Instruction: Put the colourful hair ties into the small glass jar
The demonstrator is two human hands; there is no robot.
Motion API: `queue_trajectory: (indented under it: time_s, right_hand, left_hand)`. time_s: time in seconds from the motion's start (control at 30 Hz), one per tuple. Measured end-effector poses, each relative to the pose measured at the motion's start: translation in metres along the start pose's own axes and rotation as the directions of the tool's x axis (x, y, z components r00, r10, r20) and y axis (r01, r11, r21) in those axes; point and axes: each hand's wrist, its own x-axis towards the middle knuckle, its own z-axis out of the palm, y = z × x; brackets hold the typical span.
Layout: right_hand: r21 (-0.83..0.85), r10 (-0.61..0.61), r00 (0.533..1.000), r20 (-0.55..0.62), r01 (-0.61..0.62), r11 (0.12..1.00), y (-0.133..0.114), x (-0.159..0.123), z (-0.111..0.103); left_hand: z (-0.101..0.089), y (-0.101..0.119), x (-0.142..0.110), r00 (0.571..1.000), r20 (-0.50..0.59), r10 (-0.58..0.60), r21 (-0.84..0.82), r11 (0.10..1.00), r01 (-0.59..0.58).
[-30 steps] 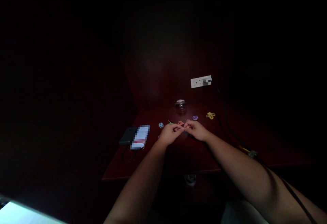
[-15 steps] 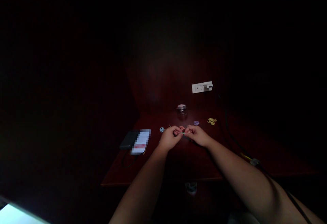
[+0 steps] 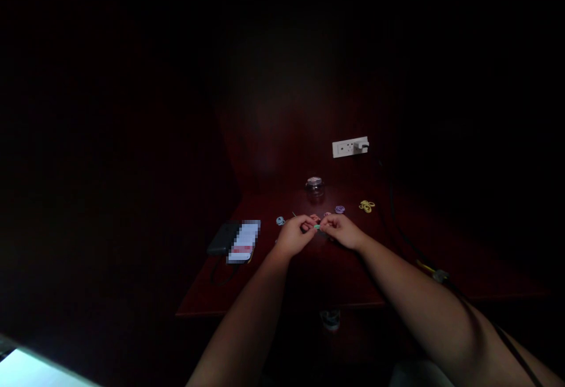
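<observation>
Ideally, in the head view, a light, even pinch would be kept on the small green piece (image 3: 317, 227) from both ends, low over the dark red table (image 3: 318, 281), so that it is neither twisted nor dropped among the orange loops (image 3: 314, 218) just behind. By the left hand (image 3: 295, 235) and the right hand (image 3: 344, 231), thumb and fingers are drawn together, and the piece is held between their facing fingertips, its full shape hidden, while a purple coil (image 3: 339, 209) is seen just beyond the right hand.
</observation>
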Motion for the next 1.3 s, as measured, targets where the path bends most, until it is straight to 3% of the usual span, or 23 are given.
queue_trajectory:
  time_s: [0.5,0.83,1.1,1.3]
  right_hand:
    - [-0.015,-0.012,1.000,0.016,0.013,1.000,-0.0010,-0.0005,-0.0004]
    - [-0.048,-0.019,1.000,0.025,0.020,0.999,-0.0011,-0.0013,-0.0001]
    - [0.015,-0.019,0.998,0.053,0.019,1.000,-0.0037,-0.0016,0.0002]
    - [0.023,-0.033,0.998,0.046,0.032,0.999,-0.0021,-0.0007,0.0003]
  left_hand:
    - [0.0001,0.0084,-0.0034,1.000,0.005,-0.017,-0.048,0.999,0.018]
    - [0.0030,0.0005,-0.0024,1.000,0.019,0.006,-0.031,0.999,-0.006]
    - [0.0039,0.0042,-0.0019,0.998,0.066,-0.018,-0.094,0.995,0.024]
    - [0.0015,0.0043,-0.0003,1.000,-0.005,0.013,-0.041,0.999,-0.013]
